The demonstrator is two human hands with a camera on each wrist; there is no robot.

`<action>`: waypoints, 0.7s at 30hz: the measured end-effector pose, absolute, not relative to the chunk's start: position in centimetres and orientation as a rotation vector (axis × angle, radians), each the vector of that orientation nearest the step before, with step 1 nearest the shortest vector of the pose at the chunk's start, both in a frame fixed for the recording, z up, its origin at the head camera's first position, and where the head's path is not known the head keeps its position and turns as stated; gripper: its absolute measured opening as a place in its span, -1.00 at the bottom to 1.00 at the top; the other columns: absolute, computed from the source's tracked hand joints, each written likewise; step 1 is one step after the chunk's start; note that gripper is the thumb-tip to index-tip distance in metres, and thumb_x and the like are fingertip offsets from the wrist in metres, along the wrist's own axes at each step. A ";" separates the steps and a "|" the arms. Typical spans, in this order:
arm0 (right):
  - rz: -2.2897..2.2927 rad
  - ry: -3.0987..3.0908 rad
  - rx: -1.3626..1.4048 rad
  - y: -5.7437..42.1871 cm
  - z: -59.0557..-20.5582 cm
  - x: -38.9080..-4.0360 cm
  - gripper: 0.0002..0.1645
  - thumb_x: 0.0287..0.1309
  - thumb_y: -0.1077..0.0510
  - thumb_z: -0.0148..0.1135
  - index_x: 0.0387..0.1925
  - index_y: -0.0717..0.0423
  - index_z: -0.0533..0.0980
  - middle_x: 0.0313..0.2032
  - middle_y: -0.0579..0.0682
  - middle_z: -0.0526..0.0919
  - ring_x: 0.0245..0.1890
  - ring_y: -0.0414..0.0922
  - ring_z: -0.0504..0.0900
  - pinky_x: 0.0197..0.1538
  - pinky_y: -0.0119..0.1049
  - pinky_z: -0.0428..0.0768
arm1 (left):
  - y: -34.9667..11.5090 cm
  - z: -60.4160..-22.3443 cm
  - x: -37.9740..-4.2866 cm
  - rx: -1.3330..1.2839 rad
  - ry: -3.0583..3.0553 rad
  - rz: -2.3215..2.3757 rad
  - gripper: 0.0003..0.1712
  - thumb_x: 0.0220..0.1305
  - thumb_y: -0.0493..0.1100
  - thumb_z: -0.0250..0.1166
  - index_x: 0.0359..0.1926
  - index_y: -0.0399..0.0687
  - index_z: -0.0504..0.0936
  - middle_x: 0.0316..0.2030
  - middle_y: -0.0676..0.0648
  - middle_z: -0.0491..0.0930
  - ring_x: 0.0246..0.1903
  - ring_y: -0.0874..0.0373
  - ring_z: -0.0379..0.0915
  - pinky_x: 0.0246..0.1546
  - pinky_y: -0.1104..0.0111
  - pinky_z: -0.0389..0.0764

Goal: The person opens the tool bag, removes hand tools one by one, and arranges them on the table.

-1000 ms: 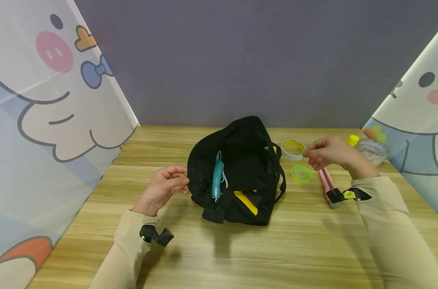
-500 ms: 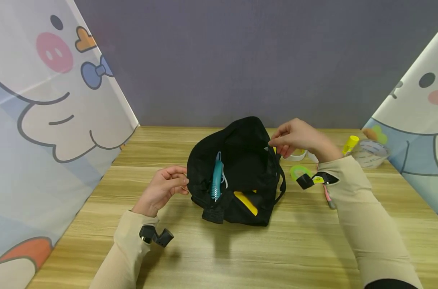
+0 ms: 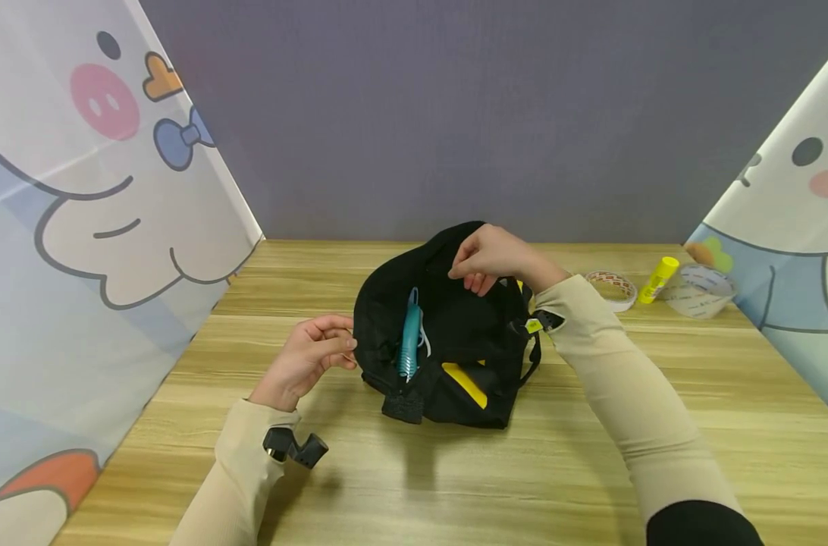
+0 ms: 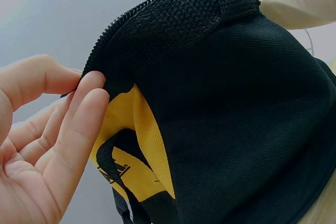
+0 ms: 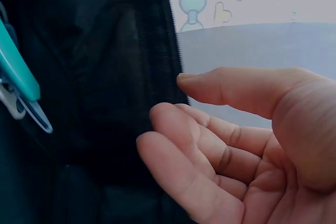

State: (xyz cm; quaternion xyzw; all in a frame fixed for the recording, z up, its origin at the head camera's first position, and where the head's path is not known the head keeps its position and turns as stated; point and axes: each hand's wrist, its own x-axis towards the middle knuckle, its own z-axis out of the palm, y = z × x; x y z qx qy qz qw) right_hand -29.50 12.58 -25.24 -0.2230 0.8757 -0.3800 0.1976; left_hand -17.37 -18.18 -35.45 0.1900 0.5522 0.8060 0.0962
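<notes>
A black zip bag (image 3: 436, 394) with yellow panels stands open on the table. My left hand (image 3: 309, 355) pinches its left rim; in the left wrist view, thumb and fingers (image 4: 90, 111) grip the zipped edge. My right hand (image 3: 492, 259) hovers over the back of the bag's opening. In the right wrist view, thumb and fingers (image 5: 178, 169) are slightly apart beside the zip edge (image 5: 170, 40), with nothing visible between them. Whether they touch that edge I cannot tell. Inside the bag's left side sits a slim teal tool (image 3: 410, 337) with a loop; its lower part is hidden.
On the right of the wooden table (image 3: 660, 394) lie a white tape roll (image 3: 612, 307), a yellow glue stick (image 3: 658, 279) and a wide clear tape roll (image 3: 700, 292). A grey panel (image 3: 482, 114) rises behind. Cartoon-printed sheets (image 3: 114, 227) flank both sides.
My right hand has moved left from beside the tape rolls, past the bag's right rim, to above its opening. Its arm now covers several small things. The left hand keeps its grip.
</notes>
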 end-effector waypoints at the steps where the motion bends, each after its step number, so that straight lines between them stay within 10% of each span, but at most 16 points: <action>1: -1.066 2.444 -0.625 12.2 -25.5 -29.7 -0.77 0.22 0.19 0.33 -0.20 0.32 0.67 -0.53 0.10 0.67 -0.59 -0.10 0.67 -0.39 -0.17 0.76 | -18.2 -35.5 -17.4 0.565 1.635 2.388 -0.56 0.27 -0.59 0.07 -0.17 -0.05 0.72 -0.41 0.00 0.66 -0.48 0.19 0.64 -0.41 0.40 0.74; 21: -0.944 2.333 -0.494 6.7 -32.4 -31.9 -0.62 0.18 0.13 0.37 -0.28 0.48 0.64 -0.58 0.10 0.69 -0.61 -0.10 0.67 -0.40 -0.21 0.76 | -18.2 -35.6 -17.4 0.574 1.631 2.388 -0.60 0.27 -0.57 0.10 -0.16 -0.07 0.71 -0.40 0.00 0.66 -0.47 0.20 0.64 -0.40 0.40 0.74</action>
